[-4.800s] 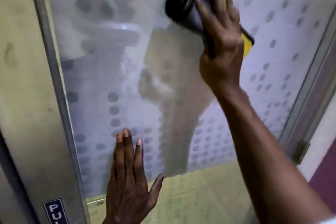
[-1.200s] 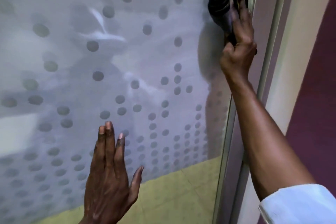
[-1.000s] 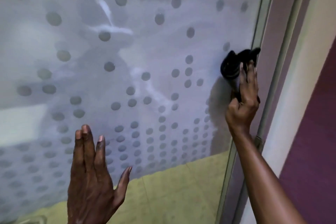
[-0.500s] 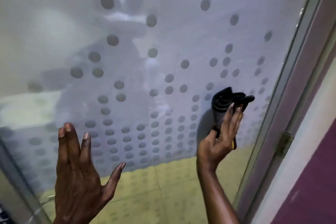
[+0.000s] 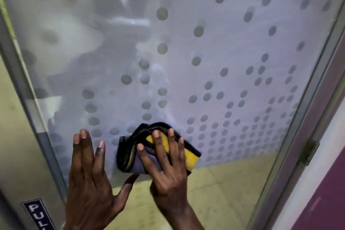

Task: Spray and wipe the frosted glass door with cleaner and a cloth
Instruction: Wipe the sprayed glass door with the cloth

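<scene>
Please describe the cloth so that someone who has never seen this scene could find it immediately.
Look at the frosted glass door with grey dots, then down to its lower edge. There the right hand presses a folded cloth flat against the glass, beside the bare left hand. It is the only black and yellow thing there.

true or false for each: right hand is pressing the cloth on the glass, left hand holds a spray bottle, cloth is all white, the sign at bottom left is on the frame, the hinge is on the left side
1. The right hand presses the cloth on the frosted glass. True.
2. The left hand holds a spray bottle. False: it is empty and spread flat on the door.
3. The cloth is all white. False: it is dark with yellow.
4. The sign sits on the frame at bottom left. True.
5. The hinge is on the left. False: it is on the right.
</scene>
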